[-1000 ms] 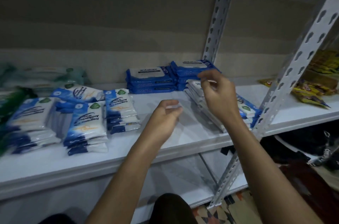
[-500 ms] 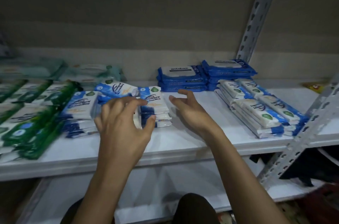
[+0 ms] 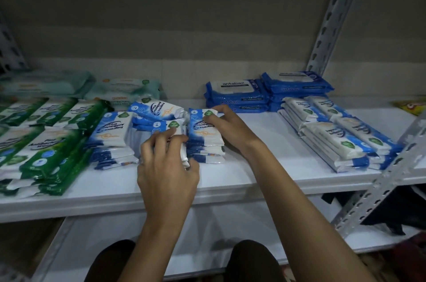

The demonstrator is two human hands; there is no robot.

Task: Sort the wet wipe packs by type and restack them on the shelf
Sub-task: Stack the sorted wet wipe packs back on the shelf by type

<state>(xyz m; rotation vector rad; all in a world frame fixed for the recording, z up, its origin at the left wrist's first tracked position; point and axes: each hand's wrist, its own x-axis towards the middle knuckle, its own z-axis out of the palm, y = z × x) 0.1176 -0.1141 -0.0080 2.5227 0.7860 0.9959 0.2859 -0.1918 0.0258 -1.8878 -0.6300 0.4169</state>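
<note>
Both hands (image 3: pixel 193 148) clamp blue-white packs (image 3: pixel 205 136) — bare shelf (image 3: pixel 258 134) rightward.

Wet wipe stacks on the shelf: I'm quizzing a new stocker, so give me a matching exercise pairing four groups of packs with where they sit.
Things:
1. green packs
2. antabax packs
3. pale teal packs
4. blue-and-white stack under the right hand

Places:
A. back, right of middle
B. middle, beside the left hand
C. far left front
D. back, left of middle

Pairs: 1-C, 2-A, 3-D, 4-B
</note>
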